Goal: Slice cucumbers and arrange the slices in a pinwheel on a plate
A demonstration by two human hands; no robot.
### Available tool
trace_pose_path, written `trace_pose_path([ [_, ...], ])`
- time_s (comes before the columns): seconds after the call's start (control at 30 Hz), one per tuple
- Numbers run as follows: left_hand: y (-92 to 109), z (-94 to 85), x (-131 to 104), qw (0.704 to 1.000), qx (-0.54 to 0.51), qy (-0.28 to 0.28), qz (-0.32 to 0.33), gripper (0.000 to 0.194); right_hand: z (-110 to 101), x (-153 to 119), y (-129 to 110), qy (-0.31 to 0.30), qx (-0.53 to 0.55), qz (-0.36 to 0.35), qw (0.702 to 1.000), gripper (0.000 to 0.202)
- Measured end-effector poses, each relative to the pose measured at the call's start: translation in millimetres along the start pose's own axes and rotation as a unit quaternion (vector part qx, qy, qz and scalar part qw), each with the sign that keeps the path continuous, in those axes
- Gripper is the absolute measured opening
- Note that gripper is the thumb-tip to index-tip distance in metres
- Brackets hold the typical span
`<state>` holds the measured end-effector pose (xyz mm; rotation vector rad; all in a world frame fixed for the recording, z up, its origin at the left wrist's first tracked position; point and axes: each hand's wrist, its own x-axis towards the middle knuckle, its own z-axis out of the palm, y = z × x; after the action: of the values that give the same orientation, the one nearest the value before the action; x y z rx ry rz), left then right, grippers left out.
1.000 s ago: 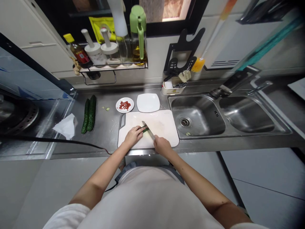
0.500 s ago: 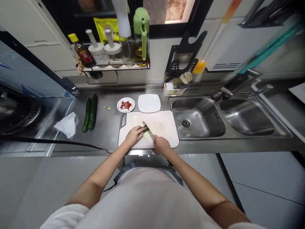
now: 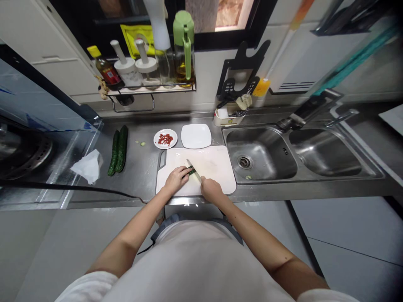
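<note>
On the white cutting board (image 3: 217,167), my left hand (image 3: 176,179) presses its fingers on a piece of green cucumber (image 3: 191,170). My right hand (image 3: 211,189) is closed round the handle of a knife (image 3: 195,173). The blade points up and to the left and lies against the cucumber, beside my left fingertips. Behind the board stand a bare white plate (image 3: 196,136) and a small round plate (image 3: 156,139) with chopped red pieces (image 3: 165,139). My left fingers partly hide the cucumber piece.
Two whole cucumbers (image 3: 121,149) and a crumpled white tissue (image 3: 89,166) lie on the counter at the left. A double sink (image 3: 262,154) is at the right. Behind are a rack of seasonings (image 3: 151,89) and a small caddy (image 3: 229,120). A dark cable (image 3: 103,189) crosses the left counter.
My right hand and the knife have shifted slightly to the left along the cucumber. My left hand stays nearly where it was. The whole view has moved a little.
</note>
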<state>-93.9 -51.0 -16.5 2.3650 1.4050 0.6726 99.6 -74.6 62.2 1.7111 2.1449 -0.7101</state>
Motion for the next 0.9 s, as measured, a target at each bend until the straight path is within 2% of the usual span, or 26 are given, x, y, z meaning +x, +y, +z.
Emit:
trace_pose_path([
  [0.13, 0, 0.9, 0, 1.0, -0.005, 0.0, 0.0, 0.036, 4, -8, 5, -0.006, -0.001, 0.005, 1.0, 0.028],
  [0.4, -1, 1.3, 0, 1.0, -0.007, 0.003, 0.002, 0.036, -2, 10, -1, 0.002, 0.004, -0.013, 1.0, 0.029],
  [0.7, -1, 1.2, 0, 1.0, -0.016, 0.005, 0.0, 0.037, 3, 0, 7, 0.006, 0.006, -0.013, 1.0, 0.028],
  [0.9, 0, 1.0, 1, 1.0, -0.019, 0.006, -0.003, 0.036, 1, 11, 5, 0.009, 0.004, -0.024, 1.0, 0.029],
])
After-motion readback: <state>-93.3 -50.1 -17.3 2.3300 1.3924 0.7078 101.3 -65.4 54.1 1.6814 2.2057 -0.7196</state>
